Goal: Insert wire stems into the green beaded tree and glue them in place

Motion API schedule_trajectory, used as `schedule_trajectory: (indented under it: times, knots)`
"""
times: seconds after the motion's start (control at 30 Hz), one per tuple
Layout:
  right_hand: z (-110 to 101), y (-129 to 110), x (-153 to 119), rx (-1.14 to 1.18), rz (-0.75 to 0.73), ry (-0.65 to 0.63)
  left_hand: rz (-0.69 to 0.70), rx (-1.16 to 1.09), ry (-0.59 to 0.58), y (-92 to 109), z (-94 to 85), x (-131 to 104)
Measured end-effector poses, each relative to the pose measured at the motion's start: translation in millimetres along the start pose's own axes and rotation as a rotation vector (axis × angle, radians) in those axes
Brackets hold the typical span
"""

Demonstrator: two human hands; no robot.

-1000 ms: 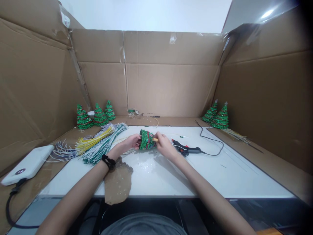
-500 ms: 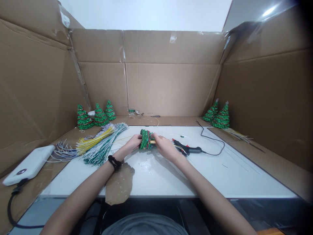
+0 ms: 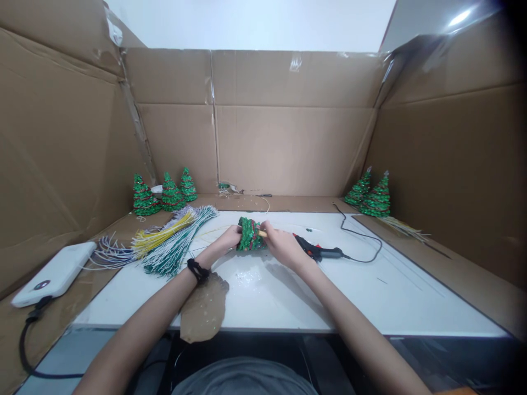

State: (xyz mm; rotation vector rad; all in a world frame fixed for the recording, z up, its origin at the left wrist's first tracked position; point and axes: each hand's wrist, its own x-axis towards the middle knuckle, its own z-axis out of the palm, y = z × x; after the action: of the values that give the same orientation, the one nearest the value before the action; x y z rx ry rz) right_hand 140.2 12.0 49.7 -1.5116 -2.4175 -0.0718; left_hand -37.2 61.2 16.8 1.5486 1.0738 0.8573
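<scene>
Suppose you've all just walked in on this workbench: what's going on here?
A person is working on a small green tree over a white board. The left hand holds one end of it; the right hand, at the other, grips a short tan stick. A black glue gun lies beside the right hand. Wire bundles lie on the left, and finished-looking trees stand at both sides.
</scene>
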Motion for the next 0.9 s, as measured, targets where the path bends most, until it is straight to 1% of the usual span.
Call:
schedule_trajectory:
  times: [0.13, 0.23, 0.37, 0.47, 0.57, 0.73, 0.8, 0.9]
  knots:
    - [-6, 9, 0, -0.057, 0.068, -0.007, 0.027, -0.006, 0.001, -5, 2.2, 2]
    - [-6, 12, 0, -0.078, 0.049, -0.004, 0.047, -0.02, -0.002, -10, 1.9, 5]
    - [3, 8, 2, -0.063, 0.004, -0.004, 0.006, -0.02, -0.022, -15, 0.2, 8]
    - [7, 7, 4, -0.039, 0.002, 0.008, -0.001, -0.011, 0.016, -15, 0.7, 9]
    - [3, 13, 5, -0.011, 0.017, 0.005, -0.002, 0.005, 0.055, -13, 2.4, 7]
    - [-8, 29, 2, 0.003, 0.032, -0.026, 0.051, 0.026, 0.014, -11, 1.8, 4]
    - [-9, 30, 2, 0.003, 0.021, -0.016, 0.036, 0.018, 0.009, -11, 0.2, 5]
    - [-7, 24, 2, 0.004, 0.009, -0.01, -0.028, 0.004, 0.014, -13, -1.6, 7]
